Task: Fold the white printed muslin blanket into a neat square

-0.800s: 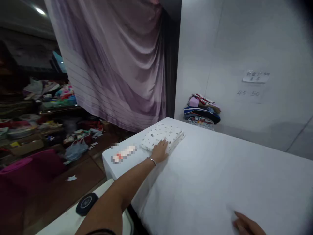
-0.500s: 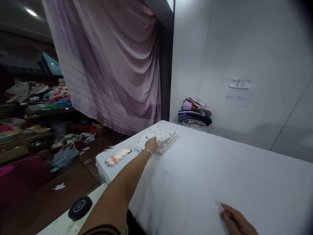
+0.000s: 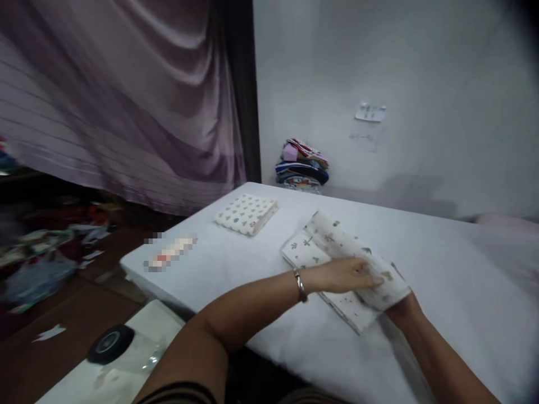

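A white printed cloth (image 3: 337, 247), partly folded, lies on the white table (image 3: 442, 269) in front of me. My left hand (image 3: 345, 275) lies flat on top of it, fingers stretched out, a bracelet on the wrist. My right hand (image 3: 402, 308) grips the cloth's near right end from below, with its fingers hidden under the fabric. A second folded white cloth with small prints (image 3: 246, 214) rests apart at the table's far left corner.
A blurred-out flat object (image 3: 169, 253) lies near the table's left edge. A stack of colourful folded fabrics (image 3: 301, 165) sits against the white wall. A purple curtain (image 3: 126, 101) hangs at left, above a cluttered floor. A black round disc (image 3: 110, 343) lies on a low white surface.
My left hand left the folded cloth at the far corner and now lies on another printed cloth nearer me. My right hand moved up from the bare table and took hold of that cloth.
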{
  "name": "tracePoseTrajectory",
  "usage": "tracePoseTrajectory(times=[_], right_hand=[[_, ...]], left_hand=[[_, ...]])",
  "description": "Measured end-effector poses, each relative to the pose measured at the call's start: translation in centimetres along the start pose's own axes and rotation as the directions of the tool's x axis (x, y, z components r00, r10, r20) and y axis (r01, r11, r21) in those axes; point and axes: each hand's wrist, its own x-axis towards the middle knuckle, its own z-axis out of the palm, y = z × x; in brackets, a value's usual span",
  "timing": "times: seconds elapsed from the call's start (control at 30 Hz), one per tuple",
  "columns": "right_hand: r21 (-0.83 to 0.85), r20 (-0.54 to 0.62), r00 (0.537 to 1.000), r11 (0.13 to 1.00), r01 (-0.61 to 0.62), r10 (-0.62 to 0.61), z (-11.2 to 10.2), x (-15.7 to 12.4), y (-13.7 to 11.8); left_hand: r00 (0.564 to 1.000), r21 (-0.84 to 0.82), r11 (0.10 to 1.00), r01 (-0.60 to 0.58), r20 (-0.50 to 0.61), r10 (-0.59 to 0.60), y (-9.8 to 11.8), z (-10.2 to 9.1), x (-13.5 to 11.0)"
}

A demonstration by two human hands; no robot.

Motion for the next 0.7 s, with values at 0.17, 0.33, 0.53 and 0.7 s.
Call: tracePoseTrajectory(times=[0.17,0.33,0.53,0.7], right_hand=[[-0.029,-0.074,0.995,0.997,-0.065,0.063,-5.8,-2.4,-0.7],[-0.35,-0.344,0.927,0.937,0.018,-0.147,-9.5,-4.6,-0.1],[-0.807,0.395,0.735,0.174,0.564,-0.551,-4.9,-6.3,1.5],[-0.742,0.65,0.679,-0.089,0.665,-0.342,-0.1,-5.9,3.3]], left_hand=[[0.987,0.556,0.83,0.056,-0.159,0.04,-3.5,0.3,-1.4],[0.869,0.718,0.62,0.317,-0.482,0.114,-4.2,-6.2,-1.3],[0.696,0.166,0.855,0.491,-0.665,-0.271,-5.7,-8.2,-0.2],[0.682,0.084,0.879,0.469,-0.667,-0.3,-6.3,-7.9,1.7]])
